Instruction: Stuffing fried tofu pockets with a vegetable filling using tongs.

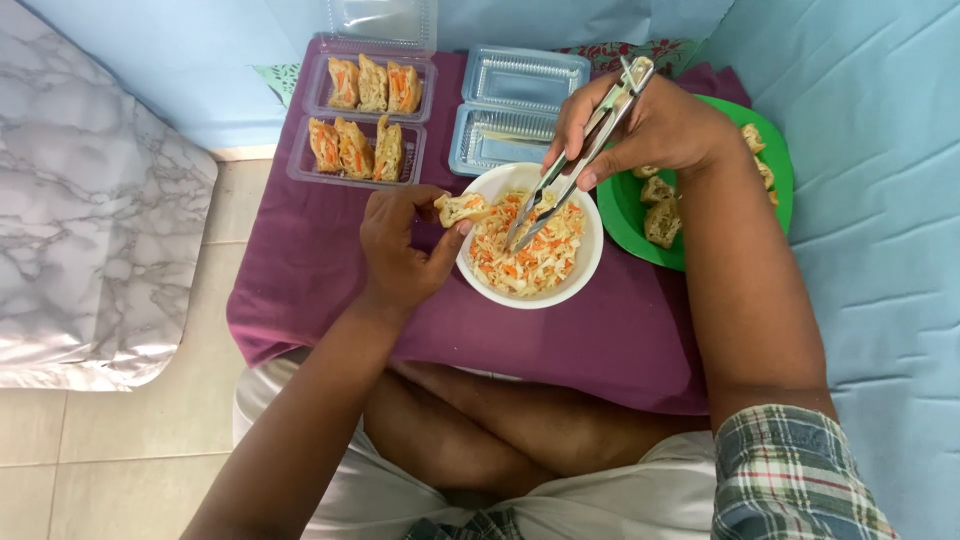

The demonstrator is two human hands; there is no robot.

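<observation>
Two trays (360, 118) behind | left hand (400, 245) grips pastry (460, 208) | right hand (640, 130) grips tongs (575, 165) in bowl (590, 262)

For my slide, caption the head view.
Left hand holds a fried pocket beside a white bowl; right hand dips tongs into shredded salad.

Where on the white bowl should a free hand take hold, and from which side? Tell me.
Grip the white bowl by its bare rim nearest the person. The left hand holding a stuffed pocket crowds the left edge, the tongs in the right hand slant in from above right, and the green plate sits close on the right.
</observation>
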